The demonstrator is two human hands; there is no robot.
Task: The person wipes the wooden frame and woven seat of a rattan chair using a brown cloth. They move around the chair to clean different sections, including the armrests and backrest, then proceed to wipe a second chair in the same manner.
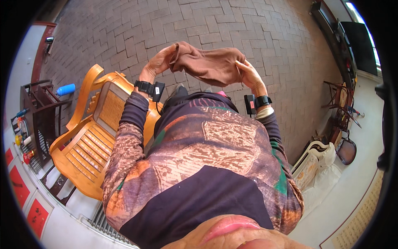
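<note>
A soft brown cloth item (209,63), bunched and creased, is stretched in the air in front of my body. My left hand (160,59) grips its left end, the fingers partly hidden behind the folds. At the opposite end, my right hand (251,74) pinches the edge with the thumb on top. What kind of cloth article it is cannot be told. Black straps carrying small boxes, the left box (158,91) and the right box (249,105), sit on my wrists.
Grey brick paving (214,21) covers the floor. A wooden rocking-style armchair (90,143) stands close by my left arm, with a dark wooden table (40,115) and a blue bottle (66,89) beyond. On the right are a pale carved seat (314,162) and a black television (359,48).
</note>
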